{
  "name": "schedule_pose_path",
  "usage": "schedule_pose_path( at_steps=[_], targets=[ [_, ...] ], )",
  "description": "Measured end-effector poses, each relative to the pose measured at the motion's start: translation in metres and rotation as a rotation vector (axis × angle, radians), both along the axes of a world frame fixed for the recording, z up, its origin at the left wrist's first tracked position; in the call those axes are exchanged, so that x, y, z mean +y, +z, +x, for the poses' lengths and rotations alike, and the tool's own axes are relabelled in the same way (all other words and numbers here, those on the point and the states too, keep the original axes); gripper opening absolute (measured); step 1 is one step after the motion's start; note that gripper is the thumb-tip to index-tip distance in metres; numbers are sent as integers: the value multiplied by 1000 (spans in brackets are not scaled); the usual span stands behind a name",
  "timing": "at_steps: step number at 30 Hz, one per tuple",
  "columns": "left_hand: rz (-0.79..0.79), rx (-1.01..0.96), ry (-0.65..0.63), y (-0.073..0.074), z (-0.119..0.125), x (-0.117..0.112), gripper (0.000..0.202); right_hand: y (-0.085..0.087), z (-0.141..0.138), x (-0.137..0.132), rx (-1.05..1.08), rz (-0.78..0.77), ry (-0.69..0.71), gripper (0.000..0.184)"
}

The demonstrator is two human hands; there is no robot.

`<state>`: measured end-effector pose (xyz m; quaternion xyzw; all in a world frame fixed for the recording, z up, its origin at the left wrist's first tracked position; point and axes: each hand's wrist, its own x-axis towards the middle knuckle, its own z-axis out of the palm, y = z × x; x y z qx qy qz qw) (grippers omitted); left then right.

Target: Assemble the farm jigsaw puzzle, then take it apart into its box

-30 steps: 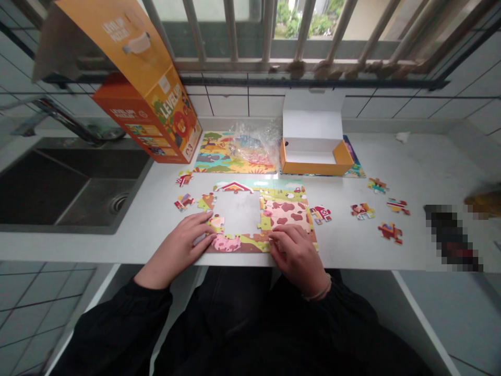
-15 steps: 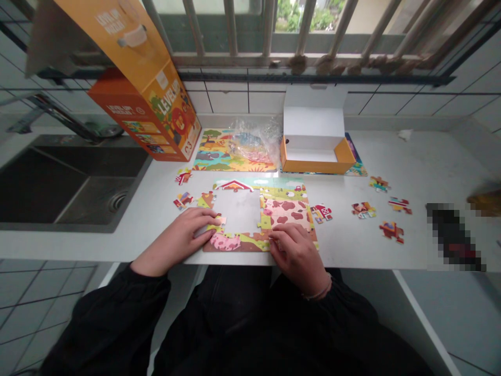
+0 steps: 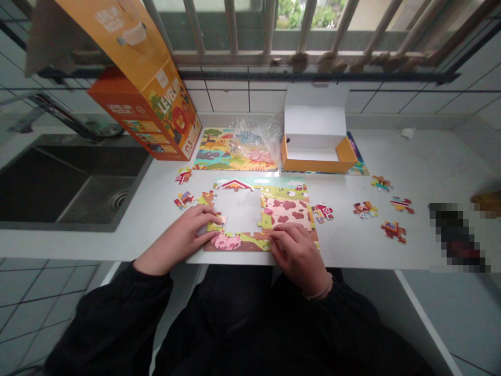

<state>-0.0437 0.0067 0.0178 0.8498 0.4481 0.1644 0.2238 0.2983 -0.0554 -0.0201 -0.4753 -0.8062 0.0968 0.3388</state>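
L hand (image 3: 180, 235) pinching farm jigsaw piece (image 3: 216, 225) at lower-left of gap; R hand (image 3: 297, 254) open, fingers resting on puzzle's bottom edge.
Part-built jigsaw (image 3: 287, 211) between hands; gap (image 3: 239, 211) just right of L fingers; loose pcs (image 3: 322, 212) just beyond R hand.

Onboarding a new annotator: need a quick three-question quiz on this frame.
1. True or false: the right hand rests on the farm jigsaw.
2. What stands open behind the jigsaw? A) a metal tin B) an orange cardboard box C) a plastic tub
3. How many loose pieces lie to the right of the jigsaw?

Key: 1. True. 2. B. 3. Five.
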Motion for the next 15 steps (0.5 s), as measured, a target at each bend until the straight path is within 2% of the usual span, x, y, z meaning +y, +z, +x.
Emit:
schedule_pose_path(
  at_steps=[9,15],
  targets=[
    [1,-48,43,1,0,2,22,1,1,0,-6,-8,6,11],
    [15,-27,4,5,3,5,22,-1,1,-1,-6,-10,9,11]
  ],
)
